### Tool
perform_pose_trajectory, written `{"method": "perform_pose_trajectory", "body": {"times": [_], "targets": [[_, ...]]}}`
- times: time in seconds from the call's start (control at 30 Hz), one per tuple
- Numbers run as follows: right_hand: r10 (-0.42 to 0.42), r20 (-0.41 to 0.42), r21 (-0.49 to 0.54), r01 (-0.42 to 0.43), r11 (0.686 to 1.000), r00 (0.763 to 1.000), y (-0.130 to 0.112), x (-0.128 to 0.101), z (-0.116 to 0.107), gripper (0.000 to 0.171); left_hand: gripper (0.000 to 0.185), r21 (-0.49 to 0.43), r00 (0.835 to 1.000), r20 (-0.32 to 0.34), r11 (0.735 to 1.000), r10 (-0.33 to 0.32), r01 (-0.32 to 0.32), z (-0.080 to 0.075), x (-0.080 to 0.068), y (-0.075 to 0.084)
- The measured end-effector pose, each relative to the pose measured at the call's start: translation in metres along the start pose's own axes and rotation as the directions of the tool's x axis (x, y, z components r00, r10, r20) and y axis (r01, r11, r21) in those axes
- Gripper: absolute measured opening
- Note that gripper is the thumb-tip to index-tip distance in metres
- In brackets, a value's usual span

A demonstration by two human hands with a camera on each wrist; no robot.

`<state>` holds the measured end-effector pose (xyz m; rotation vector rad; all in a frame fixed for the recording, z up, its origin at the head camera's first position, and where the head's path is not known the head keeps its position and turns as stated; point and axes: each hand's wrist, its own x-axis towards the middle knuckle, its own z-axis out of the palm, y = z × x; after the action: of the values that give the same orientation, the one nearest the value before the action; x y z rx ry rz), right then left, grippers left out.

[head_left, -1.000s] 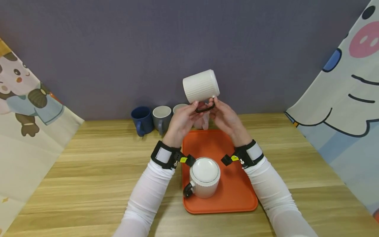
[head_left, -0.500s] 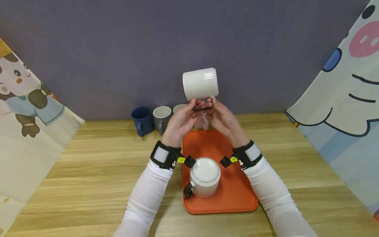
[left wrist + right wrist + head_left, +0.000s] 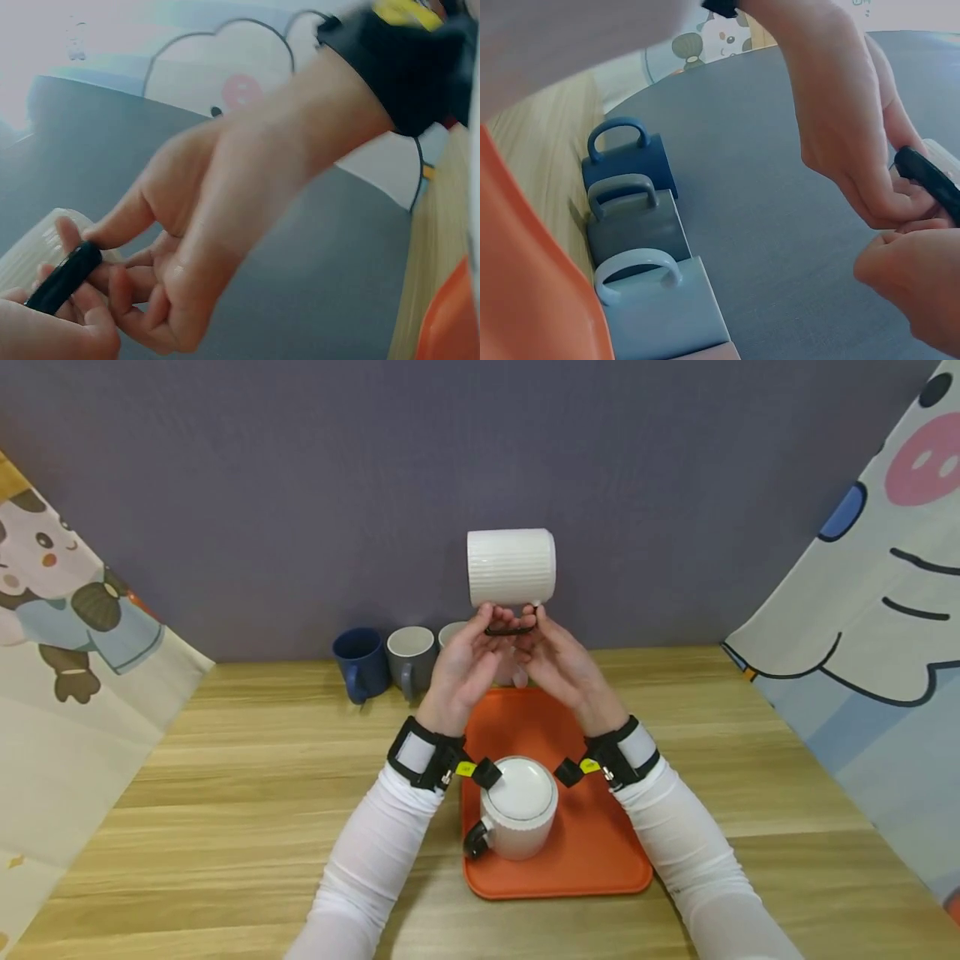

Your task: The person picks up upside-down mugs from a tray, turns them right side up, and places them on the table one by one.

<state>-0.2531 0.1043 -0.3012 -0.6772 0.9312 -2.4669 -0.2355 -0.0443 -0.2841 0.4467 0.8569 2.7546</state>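
Observation:
A white ribbed mug (image 3: 512,567) with a black handle (image 3: 510,631) is held up on its side before the grey wall, handle downward. My left hand (image 3: 459,672) pinches the handle near its left end. At the handle's right end, close to the mug body, my right hand (image 3: 564,670) grips it between thumb and fingers. In the left wrist view the right hand (image 3: 202,225) reaches to the handle (image 3: 64,279). The right wrist view shows the left hand (image 3: 847,112) at the handle (image 3: 930,180); part of the mug is hidden there.
A similar white mug (image 3: 519,810) stands upside down on the orange tray (image 3: 592,868), handle toward the lower left. Along the wall stand a navy mug (image 3: 360,660), a grey mug (image 3: 411,656), a pale mug (image 3: 660,307) and a pink mug (image 3: 506,670), partly behind the hands.
The held mug has turned from a slant to nearly level and risen slightly. Both hands have shifted a little with it. The mug on the tray and the row at the wall stay put.

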Motion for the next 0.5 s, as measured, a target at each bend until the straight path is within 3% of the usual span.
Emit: {"method": "perform_pose_trajectory", "body": {"times": [0.23,0.5], "targets": [[0.005,0.014,0.08,-0.006,0.997,1.0,-0.0002,0.0007,0.0012,0.031,0.038,0.076,0.995,-0.023,0.993,0.093,-0.091,0.0046,-0.0018,-0.0016],[0.036,0.061,0.149,-0.045,0.988,0.997,0.0061,0.0012,-0.0026,0.042,0.036,0.094,0.99,-0.053,0.988,0.127,-0.122,0.0097,-0.0046,0.0007]]}}
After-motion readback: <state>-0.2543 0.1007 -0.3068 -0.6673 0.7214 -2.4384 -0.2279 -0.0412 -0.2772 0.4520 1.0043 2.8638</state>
